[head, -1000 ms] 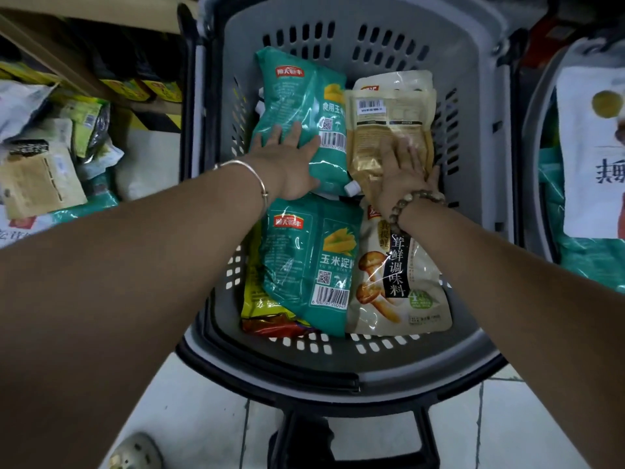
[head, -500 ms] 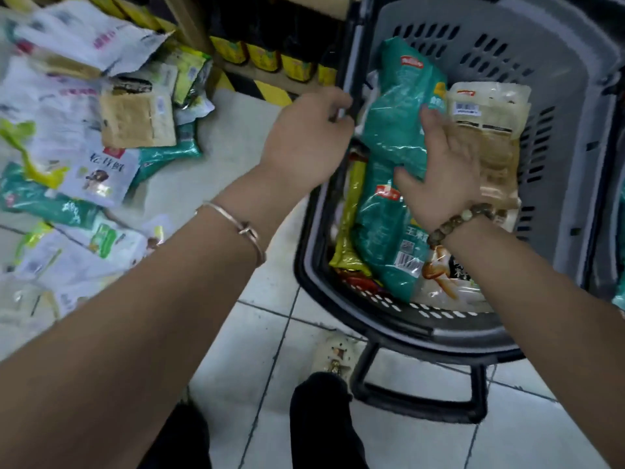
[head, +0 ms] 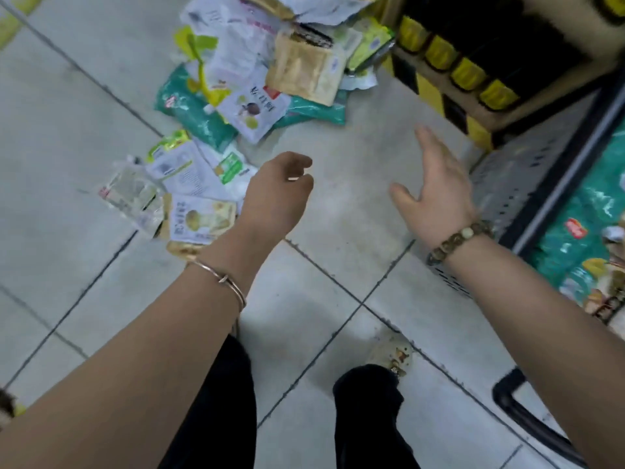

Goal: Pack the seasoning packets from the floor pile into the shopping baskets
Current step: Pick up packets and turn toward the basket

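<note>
Tiled floor (head: 355, 170), packet pile (head: 243, 93), basket (head: 517, 184)

I see teal, white, tan and lime packets (head: 243, 106) on pale grey tiles (head: 355, 191) with dark grout. The basket (head: 517, 177) is grey, slotted, black-rimmed; the shelf edge (head: 427, 93) carries yellow-black stripes; trousers (head: 216, 418) black.

Both arms reach forward, left hand (head: 275, 194) loosely curled, right hand (head: 436, 187) spread, each holding nothing.
</note>
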